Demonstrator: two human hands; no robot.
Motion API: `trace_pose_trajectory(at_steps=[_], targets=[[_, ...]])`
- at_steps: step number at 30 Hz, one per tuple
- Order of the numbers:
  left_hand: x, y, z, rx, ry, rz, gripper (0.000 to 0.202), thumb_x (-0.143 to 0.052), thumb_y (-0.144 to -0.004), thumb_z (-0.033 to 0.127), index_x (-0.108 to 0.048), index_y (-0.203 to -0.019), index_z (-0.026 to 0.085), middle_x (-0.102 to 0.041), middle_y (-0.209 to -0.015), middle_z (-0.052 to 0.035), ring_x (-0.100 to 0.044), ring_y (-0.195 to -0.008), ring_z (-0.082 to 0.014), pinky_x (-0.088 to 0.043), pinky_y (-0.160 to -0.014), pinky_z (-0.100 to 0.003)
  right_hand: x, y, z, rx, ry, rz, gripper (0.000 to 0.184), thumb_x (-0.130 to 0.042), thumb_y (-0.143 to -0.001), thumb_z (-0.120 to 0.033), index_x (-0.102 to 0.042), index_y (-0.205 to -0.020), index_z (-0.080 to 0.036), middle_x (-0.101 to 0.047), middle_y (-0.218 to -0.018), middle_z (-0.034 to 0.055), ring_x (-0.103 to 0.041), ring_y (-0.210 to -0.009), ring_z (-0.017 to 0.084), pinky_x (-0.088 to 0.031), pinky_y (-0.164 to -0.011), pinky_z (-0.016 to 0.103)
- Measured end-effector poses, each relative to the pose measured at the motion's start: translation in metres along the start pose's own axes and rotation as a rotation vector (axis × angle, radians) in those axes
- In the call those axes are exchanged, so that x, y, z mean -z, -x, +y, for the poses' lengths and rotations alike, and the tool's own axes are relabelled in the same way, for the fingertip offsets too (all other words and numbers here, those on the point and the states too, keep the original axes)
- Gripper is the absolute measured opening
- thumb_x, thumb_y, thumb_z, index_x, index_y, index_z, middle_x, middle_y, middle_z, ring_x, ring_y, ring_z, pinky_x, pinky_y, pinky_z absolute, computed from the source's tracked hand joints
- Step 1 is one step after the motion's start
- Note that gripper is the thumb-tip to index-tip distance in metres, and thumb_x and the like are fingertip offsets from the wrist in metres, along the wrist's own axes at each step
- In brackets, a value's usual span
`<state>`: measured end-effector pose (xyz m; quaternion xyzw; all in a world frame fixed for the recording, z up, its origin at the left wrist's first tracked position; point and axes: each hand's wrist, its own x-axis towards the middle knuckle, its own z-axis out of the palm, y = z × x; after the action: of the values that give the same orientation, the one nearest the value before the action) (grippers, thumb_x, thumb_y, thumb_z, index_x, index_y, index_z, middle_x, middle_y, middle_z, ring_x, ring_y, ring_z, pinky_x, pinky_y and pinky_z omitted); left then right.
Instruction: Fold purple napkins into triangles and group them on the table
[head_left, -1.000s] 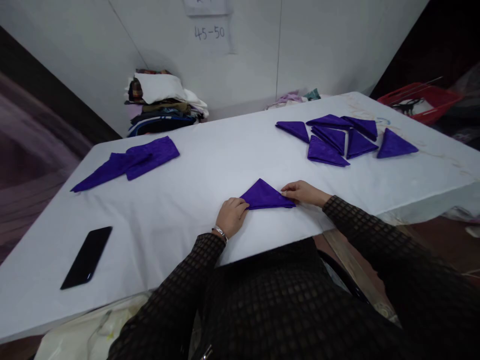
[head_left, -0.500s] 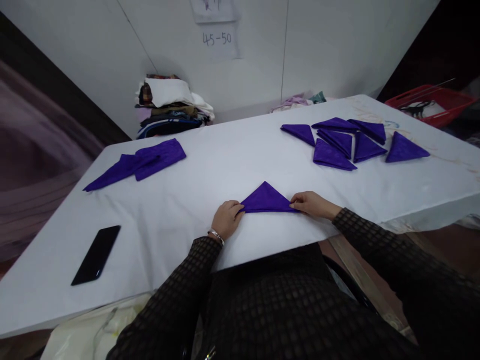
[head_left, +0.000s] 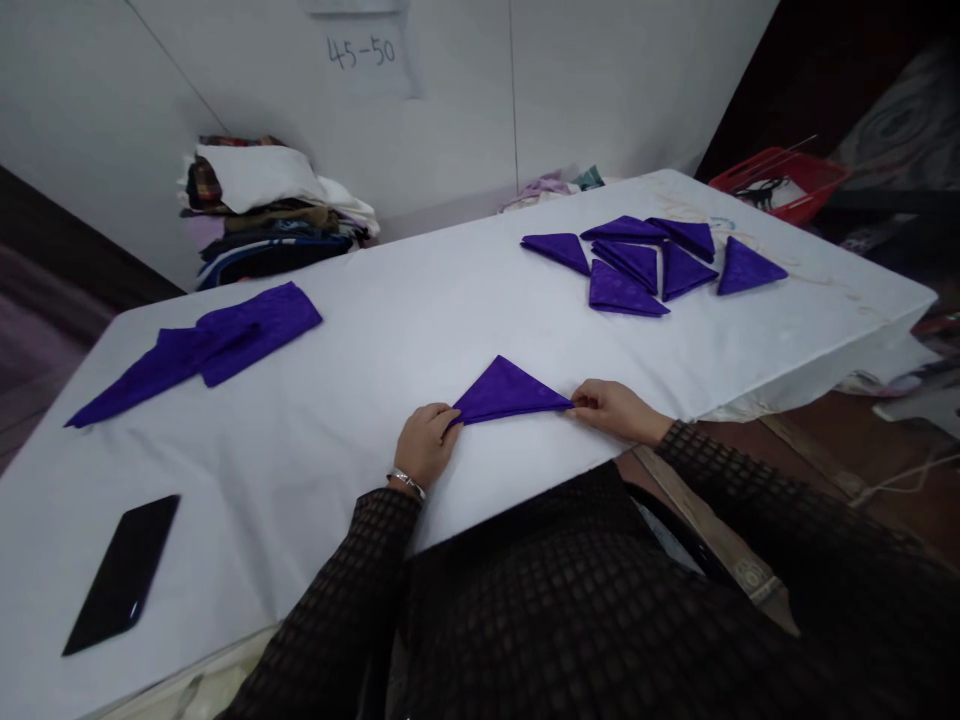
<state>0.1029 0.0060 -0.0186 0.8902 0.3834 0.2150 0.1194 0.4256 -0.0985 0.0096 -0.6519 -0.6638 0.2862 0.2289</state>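
In front of me a purple cloth napkin, folded into a triangle, lies on the white-covered table with its peak pointing away from me. My left hand pinches its left corner between thumb and fingers. At the right corner, my right hand holds the tip the same way. Several more purple triangles, such as the near one, lie grouped at the far right. To the left are loosely folded purple cloths, overlapping each other.
A black phone lies at the table's left front. Behind the table, a stack of folded clothes stands against the wall. A red basket sits beyond the far right corner. A paper marked 45-50 hangs on the wall.
The head view has turned to the right, so most things appear further left. Both hands keep hold of the napkin's corners, and its bottom edge now looks slightly tilted, right end higher.
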Motion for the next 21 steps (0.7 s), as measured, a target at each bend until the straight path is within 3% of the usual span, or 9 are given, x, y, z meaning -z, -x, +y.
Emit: trace_pose_trajectory(at_steps=[5, 21], targets=[[0.001, 0.0, 0.0, -0.009, -0.021, 0.009, 0.026, -0.049, -0.086, 0.031, -0.068, -0.1, 0.021, -0.065, -0.098, -0.0096, -0.057, -0.093, -0.0249, -0.046, -0.085, -0.04, -0.014, 0.0, -0.001, -0.006, 0.106, 0.07, 0.017, -0.056, -0.083, -0.035, -0.064, -0.085, -0.02, -0.064, -0.081, 0.0037, -0.055, -0.071, 0.017, -0.037, -0.063, 0.028], [0.001, 0.002, -0.001, -0.024, -0.093, 0.013, 0.025, -0.049, -0.087, 0.03, -0.069, -0.096, 0.017, -0.066, -0.098, -0.0086, -0.058, -0.092, -0.0224, -0.047, -0.084, -0.037, -0.028, 0.005, -0.001, -0.084, 0.073, 0.25, 0.011, -0.052, -0.081, -0.024, -0.063, -0.083, -0.02, -0.063, -0.077, 0.0013, -0.054, -0.068, 0.015, -0.036, -0.062, 0.026]])
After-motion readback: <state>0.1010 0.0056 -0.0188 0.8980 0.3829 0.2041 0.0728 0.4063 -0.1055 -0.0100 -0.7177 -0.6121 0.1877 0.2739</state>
